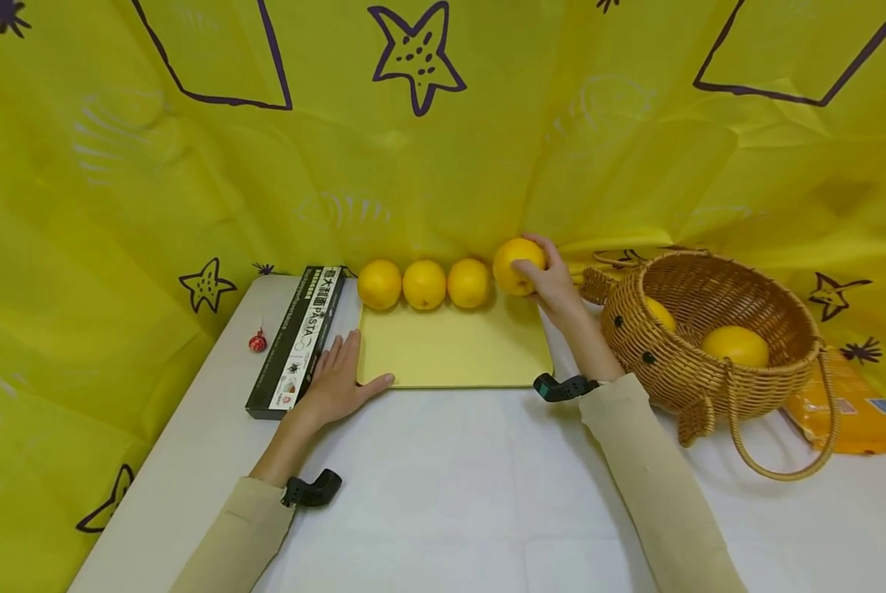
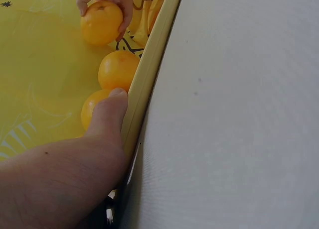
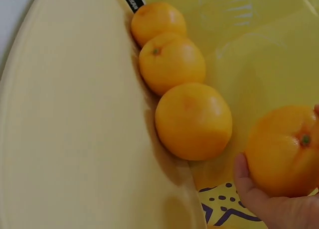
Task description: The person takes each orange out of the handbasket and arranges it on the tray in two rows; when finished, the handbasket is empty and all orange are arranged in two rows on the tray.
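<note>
My right hand (image 1: 557, 284) grips an orange (image 1: 513, 252) at the back right corner of a pale yellow tray (image 1: 454, 350). In the right wrist view the stem end of this held orange (image 3: 279, 149) faces the camera. Three more oranges (image 1: 424, 285) form a row along the tray's back edge, left of the held one. My left hand (image 1: 339, 383) rests at the tray's front left corner, fingers extended along the side and thumb at the front edge. A black and white pasta box (image 1: 298, 342) lies just left of that hand.
A wicker basket (image 1: 710, 387) with an animal face stands at the right, holding oranges (image 1: 735, 346). Under its right side lies an orange packet (image 1: 858, 412). A small red trinket (image 1: 258, 341) is left of the box. Yellow patterned cloth (image 1: 443, 165) hangs behind the white table (image 1: 443, 494).
</note>
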`<action>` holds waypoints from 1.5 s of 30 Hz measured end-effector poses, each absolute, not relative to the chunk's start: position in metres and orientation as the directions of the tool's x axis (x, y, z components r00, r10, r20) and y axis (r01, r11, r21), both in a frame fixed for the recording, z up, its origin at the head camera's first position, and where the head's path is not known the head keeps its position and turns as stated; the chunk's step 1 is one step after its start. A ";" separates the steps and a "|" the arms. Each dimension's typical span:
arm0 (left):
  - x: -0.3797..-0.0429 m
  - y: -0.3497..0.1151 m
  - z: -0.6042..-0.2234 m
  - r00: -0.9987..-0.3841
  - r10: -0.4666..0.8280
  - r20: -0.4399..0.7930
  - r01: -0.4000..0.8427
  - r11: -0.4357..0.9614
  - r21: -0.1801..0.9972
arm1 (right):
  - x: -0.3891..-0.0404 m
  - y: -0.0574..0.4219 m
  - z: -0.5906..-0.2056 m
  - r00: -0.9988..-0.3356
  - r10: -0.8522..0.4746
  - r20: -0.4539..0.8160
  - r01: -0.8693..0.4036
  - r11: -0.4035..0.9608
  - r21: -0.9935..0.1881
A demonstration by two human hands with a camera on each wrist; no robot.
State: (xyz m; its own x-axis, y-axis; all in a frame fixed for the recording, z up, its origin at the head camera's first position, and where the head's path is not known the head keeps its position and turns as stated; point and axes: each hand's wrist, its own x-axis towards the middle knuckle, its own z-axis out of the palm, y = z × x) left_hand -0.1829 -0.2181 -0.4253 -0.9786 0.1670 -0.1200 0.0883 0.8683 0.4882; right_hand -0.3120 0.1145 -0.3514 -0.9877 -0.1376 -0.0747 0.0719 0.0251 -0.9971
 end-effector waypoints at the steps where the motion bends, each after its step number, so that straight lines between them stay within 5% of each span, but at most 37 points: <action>1: -0.183 -0.218 -0.425 -0.979 0.167 -0.120 0.088 0.867 0.490 | -0.315 0.114 -0.354 -0.989 -0.127 -0.079 0.078 0.011 -0.997; 4: -0.183 -0.218 -0.423 -0.979 0.166 -0.120 0.088 0.868 0.490 | -0.321 0.109 -0.356 -0.993 -0.093 -0.074 0.072 0.019 -0.997; 15: -0.181 -0.218 -0.422 -0.979 0.161 -0.126 0.078 0.863 0.499 | -0.333 0.101 -0.377 -0.993 -0.064 0.097 -0.114 0.373 -0.921; 35: -0.182 -0.218 -0.425 -0.977 0.162 -0.140 0.072 0.865 0.497 | -0.341 0.101 -0.396 -0.992 -0.074 0.101 -0.123 0.403 -0.907; 45: -0.183 -0.218 -0.425 -0.977 0.163 -0.140 0.074 0.866 0.495 | -0.342 0.102 -0.395 -0.999 -0.043 -0.007 -0.011 0.404 -0.915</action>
